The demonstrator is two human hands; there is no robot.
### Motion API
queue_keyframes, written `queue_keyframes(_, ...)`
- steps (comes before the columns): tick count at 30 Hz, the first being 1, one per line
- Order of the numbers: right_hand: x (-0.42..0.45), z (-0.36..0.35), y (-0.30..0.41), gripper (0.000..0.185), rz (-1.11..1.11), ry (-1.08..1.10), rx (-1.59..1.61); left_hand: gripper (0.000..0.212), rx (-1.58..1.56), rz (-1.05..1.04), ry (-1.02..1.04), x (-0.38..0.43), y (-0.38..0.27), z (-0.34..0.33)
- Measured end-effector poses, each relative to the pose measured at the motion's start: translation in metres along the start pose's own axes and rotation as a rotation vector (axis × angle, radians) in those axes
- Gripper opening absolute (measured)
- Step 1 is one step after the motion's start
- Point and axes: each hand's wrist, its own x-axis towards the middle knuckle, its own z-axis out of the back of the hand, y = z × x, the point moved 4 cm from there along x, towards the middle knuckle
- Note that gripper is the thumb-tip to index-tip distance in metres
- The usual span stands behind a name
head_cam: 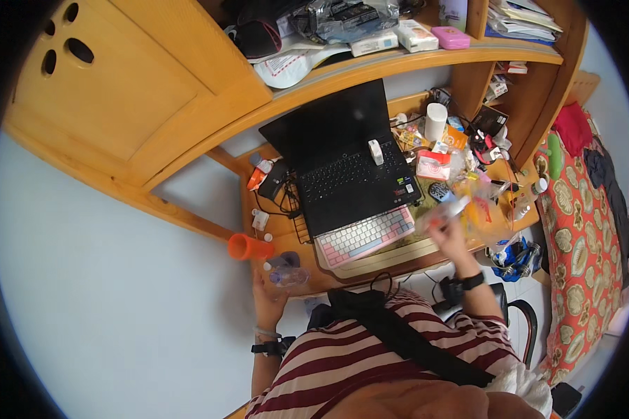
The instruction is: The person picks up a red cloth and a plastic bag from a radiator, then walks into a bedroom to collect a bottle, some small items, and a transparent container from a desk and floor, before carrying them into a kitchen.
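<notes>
My right hand [449, 242] is raised over the right front of the desk, gripping a blurred clear-and-white plastic item [453, 208]. Motion blur hides what exactly it is. At the desk's left front edge, my left hand [270, 304] is just beside an empty clear plastic bottle [291, 276] lying on its side. A small white cap [267, 266] sits by its fingertips; whether the hand grips anything is unclear. An orange plastic cup [247, 247] lies tipped behind them, near another white cap [268, 238].
An open black laptop [354, 180] fills the middle, a pink-framed keyboard [364, 235] before it. Right of it are a computer mouse [441, 192], a tissue packet [433, 165], a white cylinder [436, 121], and small bottles [521, 211]. A loaded shelf [414, 57] overhangs the back.
</notes>
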Motion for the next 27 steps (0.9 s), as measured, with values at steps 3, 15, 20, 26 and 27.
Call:
queue_keyframes(3, 0.065, 0.073, 0.122, 0.042, 0.311, -0.317, -0.068, 0.092, -0.138, 0.083, 0.033, 0.012, 0.004, -0.014)
queue_keyframes(15, 0.259, 0.118, 0.26, 0.053, 0.539, -0.71, -0.633, 0.086, -0.257, 0.104, 0.051, 0.024, -0.008, -0.023)
queue_keyframes(20, 0.254, 0.104, 0.256, 0.037, 0.474, -0.68, -0.573, 0.083, -0.263, 0.105, 0.068, 0.024, -0.011, -0.013)
queue_keyframes(26, 0.243, 0.091, 0.238, 0.045, 0.544, -0.864, -0.418, 0.082, -0.215, 0.122, 0.207, 0.032, 0.005, -0.015)
queue_keyframes(27, 0.238, 0.085, 0.22, 0.055, 0.569, -0.924, -0.514, 0.084, -0.184, 0.042, 0.139, 0.032, 0.018, -0.015)
